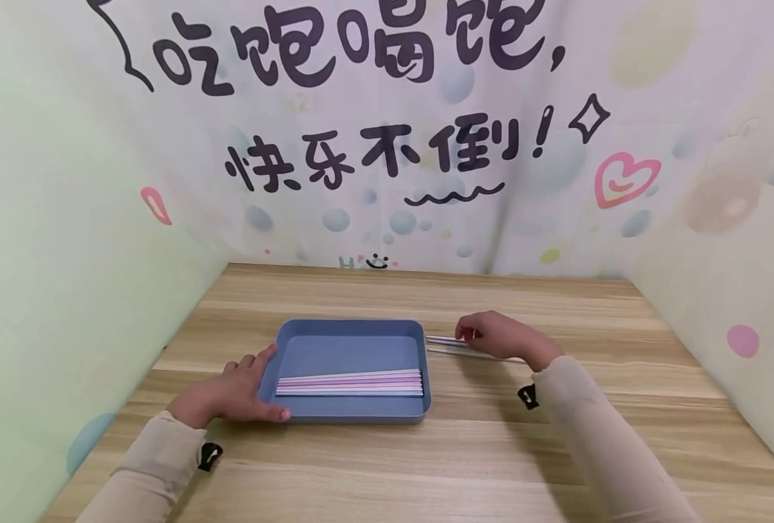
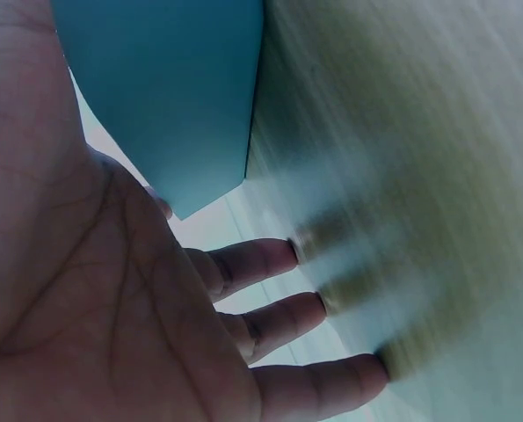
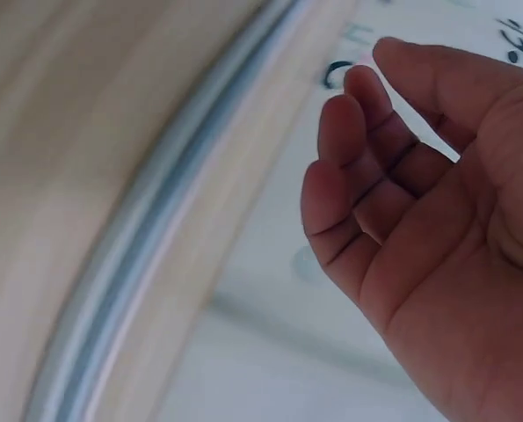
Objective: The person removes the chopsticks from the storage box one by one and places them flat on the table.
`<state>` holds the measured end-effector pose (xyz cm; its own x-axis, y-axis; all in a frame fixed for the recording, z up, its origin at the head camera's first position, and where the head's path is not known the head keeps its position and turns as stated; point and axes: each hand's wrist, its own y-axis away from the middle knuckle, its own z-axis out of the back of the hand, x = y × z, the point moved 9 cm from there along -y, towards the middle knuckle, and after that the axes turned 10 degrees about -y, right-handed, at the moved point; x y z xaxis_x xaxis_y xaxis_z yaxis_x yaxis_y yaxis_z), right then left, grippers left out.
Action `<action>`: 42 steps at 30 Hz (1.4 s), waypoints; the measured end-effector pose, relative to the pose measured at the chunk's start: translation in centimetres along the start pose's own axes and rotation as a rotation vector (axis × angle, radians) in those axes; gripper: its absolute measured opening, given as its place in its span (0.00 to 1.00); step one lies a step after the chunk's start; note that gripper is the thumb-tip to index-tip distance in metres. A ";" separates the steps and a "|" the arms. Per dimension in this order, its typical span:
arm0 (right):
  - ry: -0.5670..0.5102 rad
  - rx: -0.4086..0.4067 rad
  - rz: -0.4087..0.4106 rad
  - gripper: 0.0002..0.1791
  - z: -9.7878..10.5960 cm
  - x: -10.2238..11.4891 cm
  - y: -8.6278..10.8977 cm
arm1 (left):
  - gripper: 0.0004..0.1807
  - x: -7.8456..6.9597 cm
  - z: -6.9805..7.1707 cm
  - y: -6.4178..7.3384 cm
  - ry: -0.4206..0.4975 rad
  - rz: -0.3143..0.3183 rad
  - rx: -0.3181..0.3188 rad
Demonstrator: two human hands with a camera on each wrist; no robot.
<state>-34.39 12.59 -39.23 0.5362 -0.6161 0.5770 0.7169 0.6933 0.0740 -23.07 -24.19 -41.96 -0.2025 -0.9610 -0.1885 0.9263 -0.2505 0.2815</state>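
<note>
A blue rectangular tray [image 1: 354, 352] lies on the table, with several pink and white chopsticks [image 1: 350, 383] side by side near its front wall. My left hand [image 1: 246, 391] rests against the tray's left end, thumb along the front side. In the left wrist view, three extended fingers [image 2: 309, 391] reach the table beside the tray's blue wall [image 2: 177, 97]. My right hand [image 1: 494, 335] hovers over a few more chopsticks [image 1: 444, 341] lying right of the tray. Its fingers [image 3: 340, 132] bend loosely, and nothing shows between them in the right wrist view.
The wood-grain table [image 1: 374, 472] extends around the tray. Behind it hangs a white printed backdrop [image 1: 295, 225] with dark lettering. Pale side walls [image 1: 67, 254] border the table at left and right.
</note>
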 end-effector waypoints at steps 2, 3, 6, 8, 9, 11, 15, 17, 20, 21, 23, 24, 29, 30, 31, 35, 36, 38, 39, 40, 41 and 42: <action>-0.017 0.010 0.002 0.08 -0.2 1.0 -0.8 | 0.70 0.1 0.0 0.0 0.000 0.004 0.001; -0.023 0.014 0.009 0.08 -0.3 1.6 -1.3 | 0.70 0.1 0.0 0.0 0.001 0.005 0.002; -0.054 0.028 0.030 0.08 -0.8 3.5 -2.7 | 0.70 0.2 0.0 0.1 0.000 0.006 0.001; -0.075 0.037 0.043 0.08 -1.1 4.8 -3.6 | 0.70 0.1 0.1 0.1 -0.002 0.001 -0.004; -0.088 0.043 0.043 0.08 -1.2 5.4 -4.0 | 0.70 0.1 0.1 0.1 -0.001 -0.001 -0.005; -0.107 0.053 0.044 0.08 -1.6 6.4 -4.8 | 0.70 0.1 0.1 0.0 -0.001 -0.003 -0.008; -0.140 0.076 0.054 0.09 -2.5 8.1 -6.1 | 0.69 0.0 0.0 -0.1 0.000 -0.013 -0.012; -0.143 0.090 0.075 0.09 -2.9 8.9 -6.7 | 0.69 0.0 0.0 -0.2 -0.002 -0.015 -0.014; -0.165 0.109 0.102 0.09 -3.5 10.0 -7.5 | 0.69 0.0 0.1 -0.2 -0.005 -0.023 -0.021; -0.171 0.113 0.108 0.09 -3.7 10.2 -7.7 | 0.69 0.0 0.1 -0.2 -0.006 -0.024 -0.022; -0.198 0.121 0.110 0.10 -4.1 10.6 -8.2 | 0.69 0.0 0.2 -0.2 -0.005 -0.026 -0.027; -0.212 0.125 0.109 0.10 -4.4 10.8 -8.4 | 0.69 0.0 0.2 -0.2 -0.004 -0.025 -0.027; -0.262 0.163 0.102 0.12 -6.1 11.0 -9.3 | 0.69 0.0 0.1 -0.3 -0.005 -0.021 -0.027; -0.268 0.171 0.101 0.12 -6.5 11.0 -9.4 | 0.69 0.0 0.0 -0.3 -0.006 -0.019 -0.026; -0.276 0.179 0.103 0.12 -6.9 11.1 -9.5 | 0.69 0.0 0.1 -0.3 -0.007 -0.019 -0.027; -0.301 0.207 0.104 0.12 -8.3 11.2 -10.0 | 0.69 0.0 0.1 -0.3 0.000 -0.013 -0.022; -0.305 0.212 0.105 0.11 -8.7 11.3 -10.1 | 0.69 0.0 0.0 -0.3 0.002 -0.010 -0.019; -0.295 0.215 0.104 0.11 -9.3 11.2 -10.3 | 0.69 -0.1 0.0 -0.3 0.007 -0.008 -0.015; -0.290 0.215 0.103 0.10 -9.6 11.2 -10.5 | 0.69 -0.1 0.0 -0.3 0.007 -0.006 -0.014; -0.283 0.216 0.104 0.10 -9.9 11.1 -10.6 | 0.69 -0.1 0.0 -0.3 0.006 -0.007 -0.015; -0.276 0.215 0.103 0.10 -10.1 11.0 -10.7 | 0.69 -0.1 0.0 -0.3 0.005 -0.008 -0.018; -0.269 0.214 0.099 0.10 -10.3 10.9 -10.8 | 0.69 -0.1 0.1 -0.3 0.003 -0.011 -0.021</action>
<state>-31.70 -5.52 -42.10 0.4416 -0.4411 0.7813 0.5423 0.8250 0.1592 -23.31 -24.00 -41.92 -0.2115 -0.9579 -0.1942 0.9306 -0.2581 0.2597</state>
